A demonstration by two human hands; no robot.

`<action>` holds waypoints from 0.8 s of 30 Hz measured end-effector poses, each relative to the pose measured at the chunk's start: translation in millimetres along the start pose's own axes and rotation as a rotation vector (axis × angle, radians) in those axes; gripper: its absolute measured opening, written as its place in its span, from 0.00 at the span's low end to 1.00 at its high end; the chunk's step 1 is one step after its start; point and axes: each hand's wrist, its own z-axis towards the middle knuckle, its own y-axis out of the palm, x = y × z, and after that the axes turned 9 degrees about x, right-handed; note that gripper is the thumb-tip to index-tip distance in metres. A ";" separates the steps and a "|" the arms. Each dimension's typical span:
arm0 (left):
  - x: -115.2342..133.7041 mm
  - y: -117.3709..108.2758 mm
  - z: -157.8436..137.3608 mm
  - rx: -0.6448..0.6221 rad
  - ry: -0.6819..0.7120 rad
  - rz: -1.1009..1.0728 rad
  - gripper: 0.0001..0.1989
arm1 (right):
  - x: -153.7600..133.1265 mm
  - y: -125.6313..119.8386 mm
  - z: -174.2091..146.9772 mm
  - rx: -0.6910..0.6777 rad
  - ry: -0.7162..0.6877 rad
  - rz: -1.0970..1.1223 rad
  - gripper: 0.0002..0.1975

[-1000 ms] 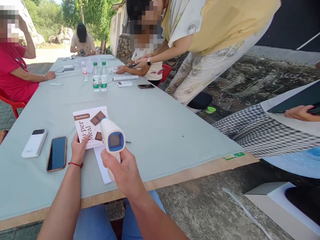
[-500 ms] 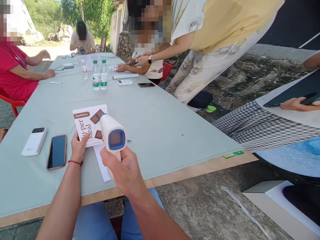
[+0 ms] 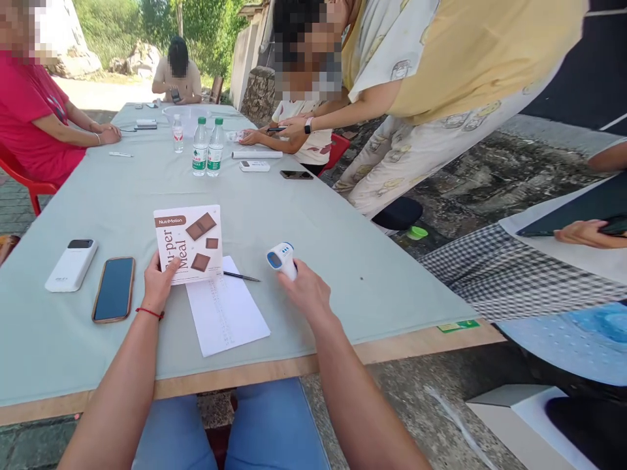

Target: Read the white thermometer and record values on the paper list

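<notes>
Grip of the left hand (image 3: 159,282), closed on the lower left corner of a NutriMotion box (image 3: 189,241): thumb flat across the printed face, other fingers hidden behind, forearm rising from the lower left. Grip of the right hand (image 3: 307,290), wrapped around the handle of a white infrared thermometer (image 3: 284,258), back of the hand uppermost, forearm slanting in from the lower right. The thermometer is right of the box and well apart from it; its blue-framed display faces the wearer and somewhat left, three blue buttons show on top, and the handle slopes down rightward into the palm. The box, nearly square, presents its front to the wearer, top edge away; a brown tag reads "NutriMotion" across, while "u-per Meal" runs bottom to top, its first letter covered by the thumb. Below the box, a sheet of paper (image 3: 230,320) with a column of illegible writing lies slantwise on the bench (image 3: 353,281); a pen (image 3: 245,277) crosses its far end, tip rightward. To the left lie a smartphone (image 3: 113,290) and a white power bank (image 3: 72,266), its lettering too small to read.
</notes>
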 end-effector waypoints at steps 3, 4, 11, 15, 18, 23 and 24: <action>-1.0 0.1 -0.2 -0.011 0.004 -0.006 0.29 | 22.0 9.1 13.6 -0.065 -0.050 -0.131 0.19; -1.1 0.1 -0.4 -0.012 0.007 -0.004 0.29 | 26.6 10.3 15.5 -0.088 -0.063 -0.156 0.19; -1.2 0.6 -2.2 0.001 0.014 0.023 0.28 | 28.6 20.7 5.6 0.110 -0.226 -0.260 0.19; -0.2 0.6 -3.0 0.028 0.049 0.032 0.27 | 1.8 39.1 -9.8 0.082 -0.494 -0.130 0.13; 1.6 -0.2 -3.2 0.091 0.088 0.057 0.26 | -13.9 50.9 -14.3 -0.026 -0.561 -0.150 0.11; 3.5 -0.1 -2.5 0.150 0.151 0.109 0.25 | -7.9 52.6 -6.6 -0.045 -0.488 -0.061 0.08; 3.7 0.3 -2.4 0.148 0.156 0.112 0.25 | -5.2 51.5 -5.2 -0.016 -0.427 0.013 0.08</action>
